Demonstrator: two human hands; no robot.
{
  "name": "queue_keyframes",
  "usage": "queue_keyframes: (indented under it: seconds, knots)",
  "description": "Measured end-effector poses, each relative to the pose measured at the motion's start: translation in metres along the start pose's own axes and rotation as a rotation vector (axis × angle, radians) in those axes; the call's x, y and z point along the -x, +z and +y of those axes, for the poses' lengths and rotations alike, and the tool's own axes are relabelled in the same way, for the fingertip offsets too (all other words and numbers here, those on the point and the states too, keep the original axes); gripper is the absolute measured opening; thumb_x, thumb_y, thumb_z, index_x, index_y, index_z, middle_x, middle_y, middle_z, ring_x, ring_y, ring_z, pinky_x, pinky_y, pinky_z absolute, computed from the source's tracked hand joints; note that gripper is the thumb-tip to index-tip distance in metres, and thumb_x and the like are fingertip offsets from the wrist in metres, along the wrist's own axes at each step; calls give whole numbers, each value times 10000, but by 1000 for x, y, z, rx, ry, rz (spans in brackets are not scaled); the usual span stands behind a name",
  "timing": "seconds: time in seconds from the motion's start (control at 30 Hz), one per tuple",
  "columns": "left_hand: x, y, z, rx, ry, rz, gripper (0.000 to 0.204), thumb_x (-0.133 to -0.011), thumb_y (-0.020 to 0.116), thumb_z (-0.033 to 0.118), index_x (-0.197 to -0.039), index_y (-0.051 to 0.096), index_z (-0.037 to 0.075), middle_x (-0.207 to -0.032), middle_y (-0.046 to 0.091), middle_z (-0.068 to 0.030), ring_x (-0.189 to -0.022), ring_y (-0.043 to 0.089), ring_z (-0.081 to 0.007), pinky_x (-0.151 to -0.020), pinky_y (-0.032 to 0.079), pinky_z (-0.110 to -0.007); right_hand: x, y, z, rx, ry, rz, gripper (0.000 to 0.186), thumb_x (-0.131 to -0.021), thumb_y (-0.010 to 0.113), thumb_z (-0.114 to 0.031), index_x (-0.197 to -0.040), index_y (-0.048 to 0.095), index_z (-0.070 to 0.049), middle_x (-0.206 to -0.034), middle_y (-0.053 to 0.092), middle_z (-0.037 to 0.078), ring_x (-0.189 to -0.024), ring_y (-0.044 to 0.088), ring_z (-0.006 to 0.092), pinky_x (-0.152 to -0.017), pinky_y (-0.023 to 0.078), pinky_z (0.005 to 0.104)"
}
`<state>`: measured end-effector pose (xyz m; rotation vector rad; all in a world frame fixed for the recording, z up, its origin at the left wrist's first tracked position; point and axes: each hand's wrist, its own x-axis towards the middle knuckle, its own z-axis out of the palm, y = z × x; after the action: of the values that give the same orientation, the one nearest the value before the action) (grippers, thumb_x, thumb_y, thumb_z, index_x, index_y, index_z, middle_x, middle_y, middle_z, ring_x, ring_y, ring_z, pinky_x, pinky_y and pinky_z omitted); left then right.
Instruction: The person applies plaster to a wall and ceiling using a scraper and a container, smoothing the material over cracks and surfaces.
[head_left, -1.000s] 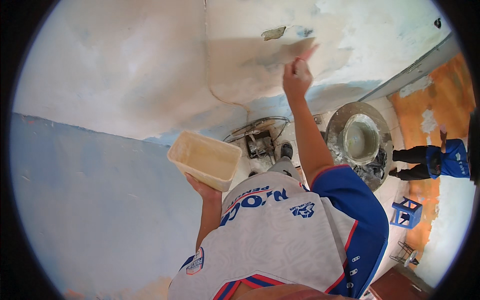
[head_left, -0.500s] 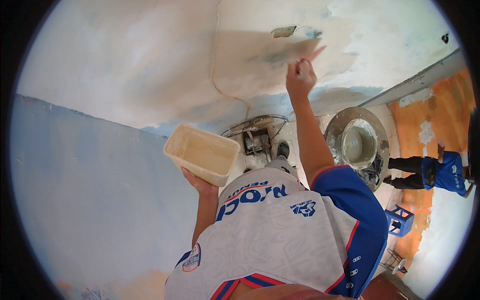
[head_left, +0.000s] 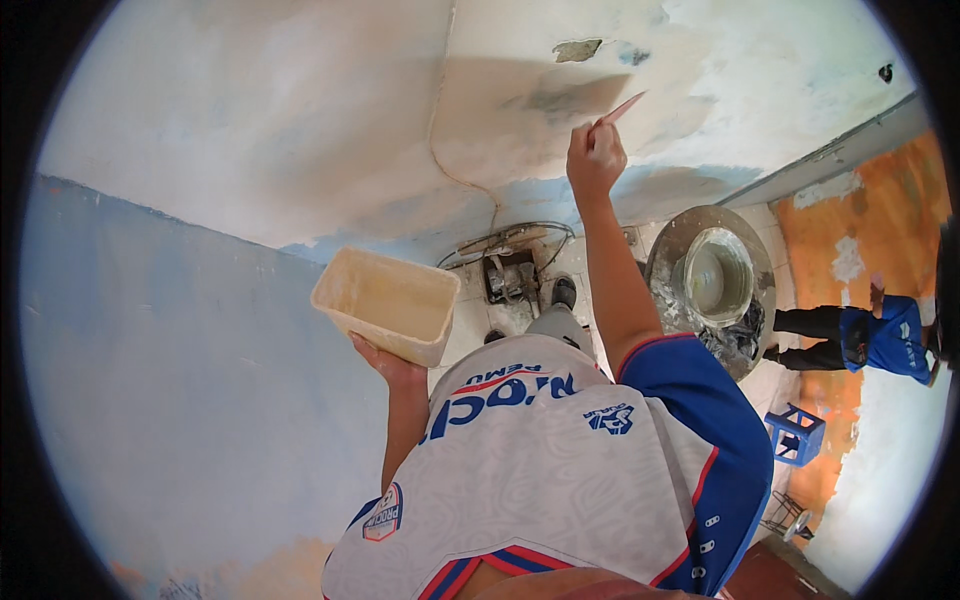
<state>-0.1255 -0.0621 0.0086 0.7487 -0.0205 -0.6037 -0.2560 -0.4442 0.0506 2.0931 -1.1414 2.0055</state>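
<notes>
My left hand (head_left: 390, 365) is closed under one side of a rectangular cream plastic tub (head_left: 392, 343), holding it tilted with its open top facing up. Pale residue coats the inside of the tub. Out in front, my right hand (head_left: 596, 160) grips a thin flat-bladed tool (head_left: 626, 106), which looks like a putty knife seen nearly edge-on. Its handle is hidden in my fist. The blade is close to the patchy white wall (head_left: 530, 140); whether it touches cannot be made out. A chipped hole (head_left: 577, 50) shows in the plaster beyond it.
A whitish basin (head_left: 720, 280) stands on a round base at the right. A cable (head_left: 435, 140) runs down the wall to a dark box (head_left: 511, 277) near my feet. At the far right are a blue stool (head_left: 796, 434) and a person (head_left: 895, 340) in blue.
The tub and my left hand have shifted slightly left. My right hand has drawn a little left and down, and its tool now shows more sharply.
</notes>
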Motion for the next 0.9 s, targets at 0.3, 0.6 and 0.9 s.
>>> queue_keyframes:
  seconds: [0.3,0.6,0.9]
  knots:
    - [-8,-1,-1,27,-2,-78,713,-1019,392,635,-1561,298,182,-1542,412,-74,-1387,457,-286,-1124,450,-456,67,34,-82,-388,-413,-616,115,-795,722,-67,-836,615,-79,-791,651,110,-673,651,298,-572,545,422]
    - [5,-3,-3,76,-25,-22,717,-1020,382,634,-1563,295,174,-1547,406,-77,-1385,459,-294,-1122,448,-463,41,46,-24,-103,-327,-236,85,-842,663,-20,-855,583,-49,-761,592,146,-720,609,356,-640,525,440]
    - [10,-15,1,73,-8,18,706,-1022,381,627,-1558,296,177,-1542,407,-83,-1384,459,-294,-1124,447,-464,75,9,-36,-90,-307,-278,101,-824,685,-7,-809,598,-57,-782,636,121,-707,638,328,-627,542,406]
